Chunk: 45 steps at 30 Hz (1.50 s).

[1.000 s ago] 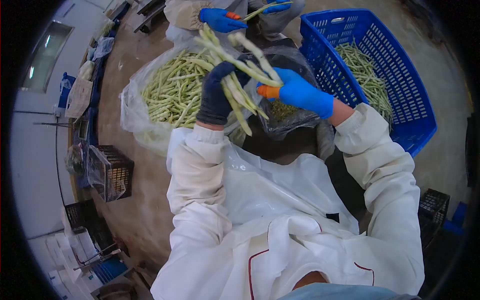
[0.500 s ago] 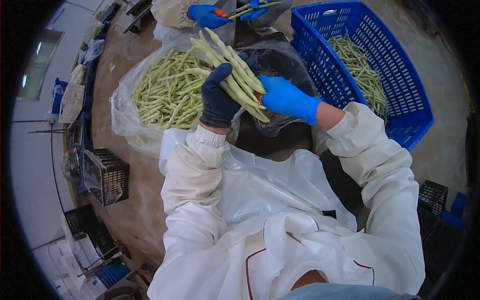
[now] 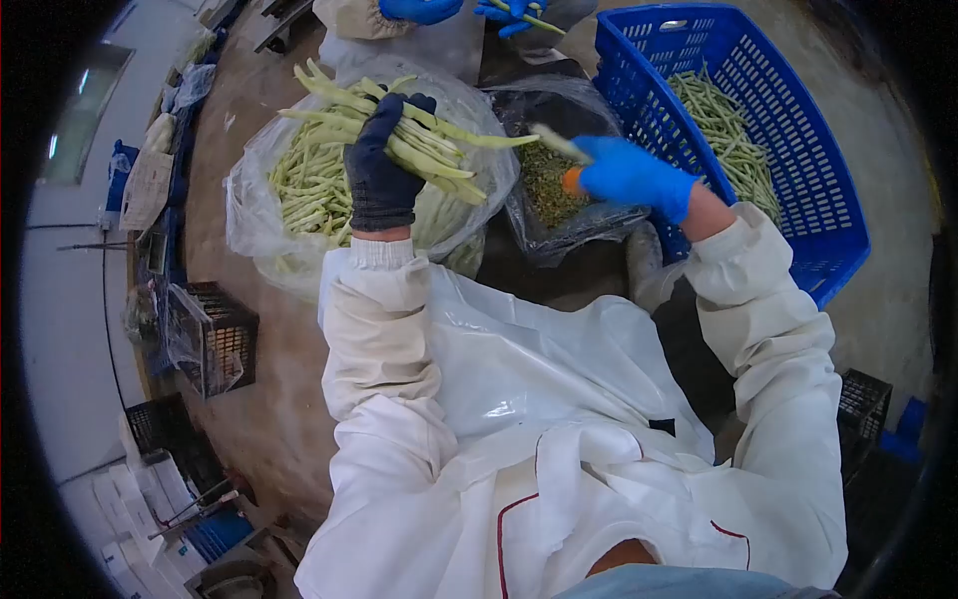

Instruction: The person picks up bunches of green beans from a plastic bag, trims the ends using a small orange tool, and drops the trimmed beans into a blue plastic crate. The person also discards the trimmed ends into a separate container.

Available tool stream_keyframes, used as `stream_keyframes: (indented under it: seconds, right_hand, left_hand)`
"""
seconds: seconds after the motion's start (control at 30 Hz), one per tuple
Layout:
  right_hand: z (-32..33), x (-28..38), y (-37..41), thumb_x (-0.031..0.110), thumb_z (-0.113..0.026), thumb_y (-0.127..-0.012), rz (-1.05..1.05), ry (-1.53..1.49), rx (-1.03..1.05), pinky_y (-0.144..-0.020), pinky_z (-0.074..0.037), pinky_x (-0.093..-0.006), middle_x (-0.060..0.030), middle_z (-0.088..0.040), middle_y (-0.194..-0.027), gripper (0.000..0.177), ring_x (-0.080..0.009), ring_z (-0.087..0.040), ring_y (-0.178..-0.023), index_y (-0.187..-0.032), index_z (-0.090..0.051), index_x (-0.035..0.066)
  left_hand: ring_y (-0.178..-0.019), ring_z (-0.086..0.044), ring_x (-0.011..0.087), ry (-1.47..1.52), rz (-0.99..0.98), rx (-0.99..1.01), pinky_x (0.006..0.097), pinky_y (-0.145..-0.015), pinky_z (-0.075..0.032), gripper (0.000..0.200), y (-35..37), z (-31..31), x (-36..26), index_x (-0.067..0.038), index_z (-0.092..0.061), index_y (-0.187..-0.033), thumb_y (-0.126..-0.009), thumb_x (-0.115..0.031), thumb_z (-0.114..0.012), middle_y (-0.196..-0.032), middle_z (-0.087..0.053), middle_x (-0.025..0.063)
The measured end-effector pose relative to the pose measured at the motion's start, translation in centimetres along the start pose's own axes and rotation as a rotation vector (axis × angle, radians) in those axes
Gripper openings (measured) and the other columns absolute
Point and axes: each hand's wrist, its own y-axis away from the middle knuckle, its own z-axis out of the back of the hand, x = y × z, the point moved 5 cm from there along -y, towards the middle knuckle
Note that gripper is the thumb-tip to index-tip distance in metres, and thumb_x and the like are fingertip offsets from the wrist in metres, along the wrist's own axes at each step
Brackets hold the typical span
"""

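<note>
My left hand (image 3: 384,165), in a dark glove, is closed around a bunch of long green bean pods (image 3: 429,150), above a clear plastic bag (image 3: 249,215) of beans. My right hand (image 3: 639,178), in a blue glove, is closed on an orange-handled tool (image 3: 572,181), whose blade is blurred or hidden. A pale piece, perhaps bean or blade, shows at its fingers. Below lies a dark bag (image 3: 539,240) with small green trimmings (image 3: 559,200). One pod sticks out of the bunch towards my right hand.
A blue crate (image 3: 689,150) holding beans (image 3: 728,130) stands at the right. Across from me, a co-worker's blue-gloved hands (image 3: 424,10) are at the top edge, one with a bean. Black crates (image 3: 225,344) stand at the left on the brown floor (image 3: 284,419).
My left hand has moved left with the bunch, and my right hand has moved right, away from it. The trimmings in the dark bag show more. The co-worker's hands have shifted up.
</note>
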Motion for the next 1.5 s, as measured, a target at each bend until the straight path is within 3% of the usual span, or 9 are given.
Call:
stream_keyframes:
  seconds: [0.1, 0.33, 0.47, 0.57, 0.7, 0.87, 0.97, 1.27, 1.5]
  right_hand:
    - [3.8, -2.8, -1.3, 0.025, -0.064, -0.081, -0.081, -0.062, -0.324, -0.072, -0.048, -0.0375, -0.0205, -0.067, -0.092, 0.037, -0.0292, -0.065, -0.083, -0.106, -0.063, -0.001]
    - [-0.7, 2.1, -2.4, 0.017, -0.063, -0.086, 0.357, -0.578, -0.289, -0.07, -0.049, -0.0314, -0.0098, -0.069, -0.087, 0.029, -0.0124, -0.06, -0.073, -0.11, -0.065, 0.001]
    - [-1.8, 3.2, -1.7, 0.014, -0.063, -0.084, 0.278, -0.487, -0.325, -0.073, -0.049, -0.0322, -0.0136, -0.069, -0.088, 0.027, -0.0139, -0.061, -0.076, -0.109, -0.067, 0.004]
    - [-2.4, 2.3, -2.0, 0.008, -0.062, -0.08, 0.36, -0.451, -0.38, -0.071, -0.048, -0.0329, -0.0149, -0.068, -0.082, 0.025, -0.0141, -0.06, -0.074, -0.105, -0.068, 0.004]
    - [-2.6, 2.6, -1.7, 0.01, -0.063, -0.082, 0.348, -0.474, -0.224, -0.067, -0.047, -0.0326, -0.0143, -0.067, -0.079, 0.021, -0.0119, -0.057, -0.071, -0.1, -0.068, 0.002]
    - [-1.3, 1.5, -1.5, 0.018, -0.066, -0.084, 0.243, -0.411, -0.239, -0.064, -0.046, -0.0319, -0.0136, -0.067, -0.077, 0.023, -0.0104, -0.055, -0.069, -0.101, -0.069, 0.002]
    - [-1.4, 1.8, -1.0, 0.022, -0.067, -0.084, 0.302, -0.454, -0.251, -0.064, -0.046, -0.0326, -0.013, -0.066, -0.073, 0.025, -0.0115, -0.055, -0.066, -0.1, -0.07, 0.003]
    - [-2.6, 3.1, -0.2, 0.027, -0.067, -0.076, 0.277, 0.018, -0.269, -0.064, -0.048, -0.0431, -0.0259, -0.061, -0.078, 0.029, -0.0398, -0.061, -0.07, -0.086, -0.068, 0.0]
    - [-0.8, 3.2, 0.2, 0.02, -0.062, -0.078, 0.285, 0.069, -0.203, -0.072, -0.05, -0.0392, -0.0232, -0.065, -0.086, 0.027, -0.0341, -0.064, -0.079, -0.096, -0.068, 0.001]
  left_hand:
    - [-0.103, -0.062, 0.0293, -0.146, 0.027, 0.067, 0.0389, -0.092, -0.05, 0.024, 0.2, 0.4, 1.3, 0.002, -0.059, -0.104, -0.085, -0.012, -0.062, -0.099, -0.065, 0.0159]
    - [-0.095, -0.065, 0.0185, -0.375, 0.071, 0.263, 0.0302, -0.085, -0.052, 0.033, 2.3, -2.5, 7.4, 0.001, -0.062, -0.116, -0.084, -0.007, -0.063, -0.108, -0.066, 0.0107]
    - [-0.103, -0.061, 0.018, -1.216, -0.594, 0.527, 0.0321, -0.091, -0.049, 0.034, 4.2, -4.7, 6.1, 0.0, -0.057, -0.12, -0.086, -0.004, -0.06, -0.114, -0.063, 0.0119]
    - [-0.103, -0.061, 0.0162, -0.305, 0.238, 0.116, 0.0303, -0.089, -0.05, 0.033, 3.6, -4.3, 7.5, 0.0, -0.059, -0.119, -0.086, -0.004, -0.062, -0.116, -0.062, 0.0122]
    - [-0.087, -0.065, 0.0129, -0.624, 0.013, 0.304, 0.0264, -0.077, -0.053, 0.027, 3.5, -4.5, 6.6, 0.001, -0.067, -0.107, -0.081, -0.008, -0.07, -0.101, -0.067, 0.0079]
    - [-0.078, -0.065, 0.0169, -0.294, -0.011, 0.022, 0.028, -0.07, -0.054, 0.03, 1.8, -3.5, 3.8, 0.0, -0.061, -0.104, -0.076, 0.0, -0.071, -0.088, -0.065, 0.0078]
    - [-0.084, -0.065, 0.0209, -0.46, 0.017, 0.112, 0.0345, -0.082, -0.055, 0.04, 1.7, -2.7, 3.6, 0.003, -0.056, -0.118, -0.079, -0.002, -0.066, -0.101, -0.064, 0.011]
    - [-0.078, -0.065, 0.0136, -0.612, 0.141, 0.237, 0.0262, -0.072, -0.052, 0.039, 3.6, -4.7, 6.3, 0.002, -0.061, -0.11, -0.073, 0.0, -0.071, -0.091, -0.068, 0.0074]
    - [-0.078, -0.065, 0.0154, -0.893, 0.007, 0.313, 0.0295, -0.073, -0.052, 0.047, 2.9, -5.1, 5.9, 0.0, -0.062, -0.107, -0.067, -0.012, -0.081, -0.09, -0.068, 0.008]
